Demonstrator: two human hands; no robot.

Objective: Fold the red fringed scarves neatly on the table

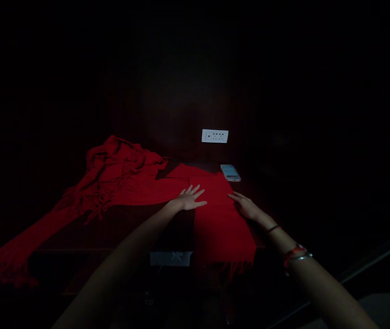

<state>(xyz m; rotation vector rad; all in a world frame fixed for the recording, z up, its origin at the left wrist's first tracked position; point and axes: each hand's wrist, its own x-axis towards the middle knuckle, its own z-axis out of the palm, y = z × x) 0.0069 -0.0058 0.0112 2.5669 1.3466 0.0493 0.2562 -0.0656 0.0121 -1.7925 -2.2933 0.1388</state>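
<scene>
A long red fringed scarf (215,224) lies over a dark table in a very dim room. One part is spread flat in front of me, its fringe hanging over the near edge. The rest lies bunched (119,173) at the left and trails down to the lower left. My left hand (190,199) rests flat on the spread part, fingers stretched out, a ring on one finger. My right hand (244,205) lies flat on the scarf's right edge, fingers out. Bangles and a red thread circle my right wrist.
A white wall socket plate (215,136) sits on the dark wall behind the table. A small light blue flat object (230,172) lies just beyond the scarf at the right. A pale label or handle (170,258) shows on the table's front below. Surroundings are almost black.
</scene>
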